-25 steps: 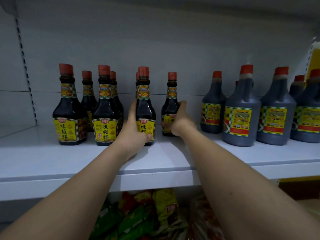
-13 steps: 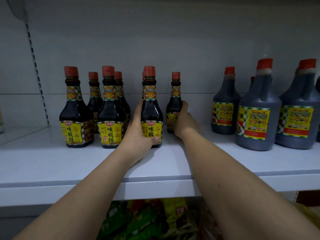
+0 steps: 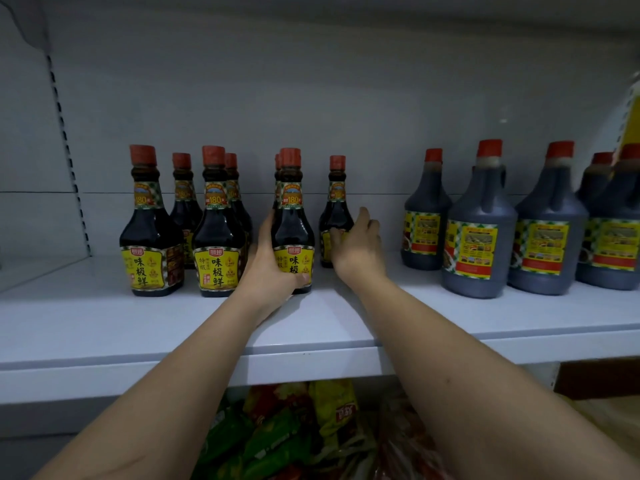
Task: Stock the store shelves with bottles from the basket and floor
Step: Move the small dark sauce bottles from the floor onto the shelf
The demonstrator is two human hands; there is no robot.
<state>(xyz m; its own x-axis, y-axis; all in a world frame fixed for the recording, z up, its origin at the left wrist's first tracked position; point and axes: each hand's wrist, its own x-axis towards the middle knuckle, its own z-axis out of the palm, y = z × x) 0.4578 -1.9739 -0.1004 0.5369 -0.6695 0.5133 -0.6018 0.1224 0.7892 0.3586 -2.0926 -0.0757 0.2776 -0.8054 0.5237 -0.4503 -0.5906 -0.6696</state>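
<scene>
Several dark sauce bottles with red caps and yellow labels stand on a white shelf (image 3: 104, 327). My left hand (image 3: 268, 268) is wrapped around the base of the front bottle (image 3: 293, 220), which stands upright near the middle. My right hand (image 3: 358, 249) reaches further back and grips the lower part of a rear bottle (image 3: 336, 202), also upright on the shelf. Two more front bottles (image 3: 149, 230) (image 3: 216, 233) stand to the left with others behind them.
Larger dark jugs (image 3: 479, 237) with red caps fill the shelf's right side. The shelf's back wall and a slotted upright (image 3: 65, 143) lie behind. Colourful snack packets (image 3: 294, 427) sit below the shelf edge.
The view has shifted slightly; both hands stay on their bottles, and the rear bottle under my right hand sits a little deeper on the shelf.
</scene>
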